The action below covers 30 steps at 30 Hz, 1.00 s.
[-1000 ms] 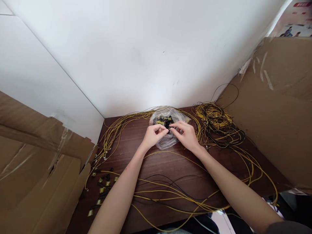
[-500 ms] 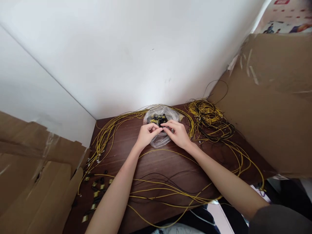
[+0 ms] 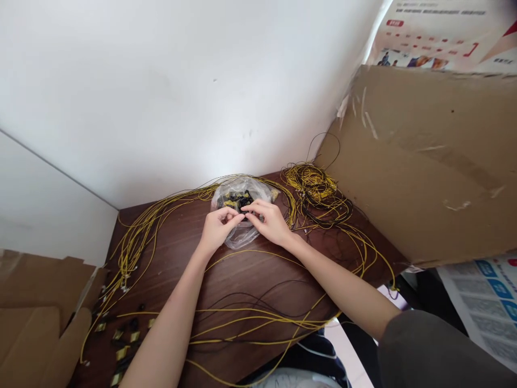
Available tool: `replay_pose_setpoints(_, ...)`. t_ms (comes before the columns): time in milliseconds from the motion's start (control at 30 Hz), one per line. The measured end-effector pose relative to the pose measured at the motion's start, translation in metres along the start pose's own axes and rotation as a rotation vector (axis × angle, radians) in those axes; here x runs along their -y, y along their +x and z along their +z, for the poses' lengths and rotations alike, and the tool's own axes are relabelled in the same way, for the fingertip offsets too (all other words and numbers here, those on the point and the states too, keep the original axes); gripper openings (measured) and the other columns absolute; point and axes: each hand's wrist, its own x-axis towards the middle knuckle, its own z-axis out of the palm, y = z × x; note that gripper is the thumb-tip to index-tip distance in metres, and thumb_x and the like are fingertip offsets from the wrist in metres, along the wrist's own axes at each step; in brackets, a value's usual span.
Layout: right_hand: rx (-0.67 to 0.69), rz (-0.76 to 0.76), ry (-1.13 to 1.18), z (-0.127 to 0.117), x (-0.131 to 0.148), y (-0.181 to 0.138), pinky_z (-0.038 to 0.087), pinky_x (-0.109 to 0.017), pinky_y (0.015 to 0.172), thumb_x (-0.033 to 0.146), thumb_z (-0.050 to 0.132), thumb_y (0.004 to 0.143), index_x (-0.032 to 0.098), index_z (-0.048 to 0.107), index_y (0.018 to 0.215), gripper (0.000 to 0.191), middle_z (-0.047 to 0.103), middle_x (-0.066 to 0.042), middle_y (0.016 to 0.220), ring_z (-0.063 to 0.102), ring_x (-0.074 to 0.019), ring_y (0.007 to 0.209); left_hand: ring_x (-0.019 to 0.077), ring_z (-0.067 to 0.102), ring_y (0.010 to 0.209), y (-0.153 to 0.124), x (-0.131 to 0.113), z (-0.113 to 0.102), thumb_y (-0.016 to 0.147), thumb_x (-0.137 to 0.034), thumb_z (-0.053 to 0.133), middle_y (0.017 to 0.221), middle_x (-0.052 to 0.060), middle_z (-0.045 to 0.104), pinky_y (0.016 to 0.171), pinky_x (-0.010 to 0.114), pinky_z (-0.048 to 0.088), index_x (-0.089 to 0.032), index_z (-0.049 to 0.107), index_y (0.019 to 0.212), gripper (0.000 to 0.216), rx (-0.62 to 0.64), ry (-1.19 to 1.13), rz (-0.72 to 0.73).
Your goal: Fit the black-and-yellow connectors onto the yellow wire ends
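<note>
Clear, crinkled plastic catches the light all over the bag [image 3: 244, 238], with plastic-looking black pieces [image 3: 243, 198] inside it, and underneath runs the tabletop [image 3: 173, 237], dark, wood-grained, smooth and softly shining. Behind the bag stands the smooth white wall [image 3: 173, 97]; off to its right come slick, plastic-coated-looking yellow cables [image 3: 313, 182], then the matt brown cardboard panel [image 3: 416, 178], and, nearer the camera, the sleeve [image 3: 432, 345] in dull grey cloth.

Left hand [image 3: 218, 228], right hand [image 3: 271, 222] close together at clear bag [image 3: 241, 237]
</note>
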Motion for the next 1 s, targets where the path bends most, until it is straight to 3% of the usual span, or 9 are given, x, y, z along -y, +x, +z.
replay_pose_setpoints(333, 0.005, -0.039, 0.052, -0.0018, 0.0022, -0.002, 0.044, -0.024, 0.066, 0.018, 0.047, 0.089, 0.02, 0.066, 0.104, 0.025, 0.061, -0.004, 0.09, 0.055, -0.0126, 0.072, 0.0066, 0.037, 0.052, -0.0022, 0.0022, 0.0028, 0.072, -0.035, 0.067, 0.055, -0.004, 0.042, 0.051, 0.02, 0.029, -0.012, 0.059, 0.069, 0.024, -0.006, -0.061, -0.01)
replay_pose_setpoints(533, 0.002, -0.048, 0.057, -0.001, 0.0032, -0.0035, 0.046, -0.027, 0.07, 0.018, 0.047, 0.088, 0.021, 0.066, 0.103, 0.024, 0.063, -0.005, 0.089, 0.058, -0.0156, 0.078, 0.0084, 0.046, 0.059, -0.0034, 0.0058, 0.0042, 0.071, -0.033, 0.069, 0.065, -0.002, 0.051, 0.054, 0.019, 0.035, -0.015, 0.057, 0.087, 0.028, -0.039, -0.085, 0.02)
replay_pose_setpoints(800, 0.006, -0.011, 0.001, -0.001, 0.0038, -0.0049, 0.044, -0.027, 0.063, 0.02, 0.05, 0.086, 0.019, 0.063, 0.108, 0.025, 0.065, -0.004, 0.085, 0.056, -0.0146, 0.067, 0.0106, 0.049, 0.062, -0.0044, 0.0017, 0.0015, 0.075, -0.032, 0.065, 0.073, 0.003, 0.059, 0.06, 0.023, 0.039, -0.013, 0.067, 0.079, 0.019, -0.002, -0.013, 0.077)
replay_pose_setpoints(1000, -0.087, 0.043, -0.04, -0.0069, 0.0034, -0.0021, 0.041, -0.025, 0.057, 0.023, 0.056, 0.083, 0.018, 0.066, 0.082, 0.011, 0.066, -0.002, 0.076, 0.054, -0.0127, 0.058, 0.0112, 0.051, 0.066, -0.0034, 0.0105, 0.0007, 0.074, -0.033, 0.066, 0.072, 0.002, 0.059, 0.063, 0.023, 0.04, -0.014, 0.065, 0.078, 0.02, -0.071, -0.122, 0.048)
